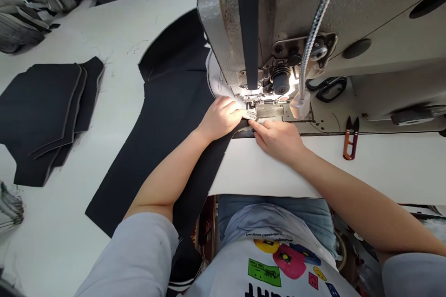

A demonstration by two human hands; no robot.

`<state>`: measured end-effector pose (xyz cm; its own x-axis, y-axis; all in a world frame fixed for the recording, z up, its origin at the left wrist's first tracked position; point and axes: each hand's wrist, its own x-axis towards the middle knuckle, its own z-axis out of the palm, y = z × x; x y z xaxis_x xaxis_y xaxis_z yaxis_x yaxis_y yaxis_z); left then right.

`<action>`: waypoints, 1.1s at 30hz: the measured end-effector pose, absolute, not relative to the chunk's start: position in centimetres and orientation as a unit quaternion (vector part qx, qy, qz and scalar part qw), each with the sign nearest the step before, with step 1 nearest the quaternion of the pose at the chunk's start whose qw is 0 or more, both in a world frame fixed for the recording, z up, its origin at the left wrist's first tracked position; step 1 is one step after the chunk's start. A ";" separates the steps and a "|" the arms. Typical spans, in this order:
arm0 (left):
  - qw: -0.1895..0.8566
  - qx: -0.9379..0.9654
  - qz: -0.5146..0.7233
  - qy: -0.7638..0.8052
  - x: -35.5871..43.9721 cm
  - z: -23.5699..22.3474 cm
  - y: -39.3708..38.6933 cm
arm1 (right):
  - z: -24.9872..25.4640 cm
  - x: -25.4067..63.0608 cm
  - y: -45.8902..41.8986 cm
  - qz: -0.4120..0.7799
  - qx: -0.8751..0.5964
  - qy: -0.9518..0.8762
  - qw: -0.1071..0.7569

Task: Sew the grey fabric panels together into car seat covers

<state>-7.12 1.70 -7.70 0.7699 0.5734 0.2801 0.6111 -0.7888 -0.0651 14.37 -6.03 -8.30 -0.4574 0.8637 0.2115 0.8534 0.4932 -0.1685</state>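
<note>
A black fabric piece (167,106) lies across the table and hangs over its front edge, with a grey lining piece (218,76) along its side near the needle. My left hand (221,118) rests on the cloth just left of the presser foot (251,101), its fingers bent and closed on the layers. On the other side, my right hand (278,139) has its index fingertip at the fabric's corner by the foot, with the other fingers curled. The sewing machine (223,23) stands over both hands, and its lamp lights the needle area. What lies under my fingertips is partly hidden.
Red-handled thread snips (350,139) lie right of my hand, and black scissors (329,88) rest under the machine arm. Stacked dark fabric pieces (45,111) sit at the left. Grey cloth bundles (24,23) fill the far left corner. A flexible metal lamp neck (317,23) hangs in front.
</note>
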 end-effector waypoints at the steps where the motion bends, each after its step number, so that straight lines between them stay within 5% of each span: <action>1: 0.068 -0.935 -0.130 -0.322 -6.9 -8.0 1.8 | -8.2 14.3 -6.1 0.025 -0.519 -0.845 0.125; 16: 0.095 -0.946 -0.188 -0.247 -7.0 -8.7 3.0 | -7.7 14.3 -5.2 0.036 -0.569 -0.818 0.072; 33: -0.009 -0.924 -0.222 -0.310 -6.8 -10.1 6.7 | -9.6 14.5 -4.8 -0.039 -0.550 -0.819 0.158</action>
<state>-6.84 6.66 -10.08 0.7095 0.5772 0.4044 0.5690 -0.8077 0.1546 14.51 -4.83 -9.63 -0.3454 0.8886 0.3017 0.9135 0.3920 -0.1088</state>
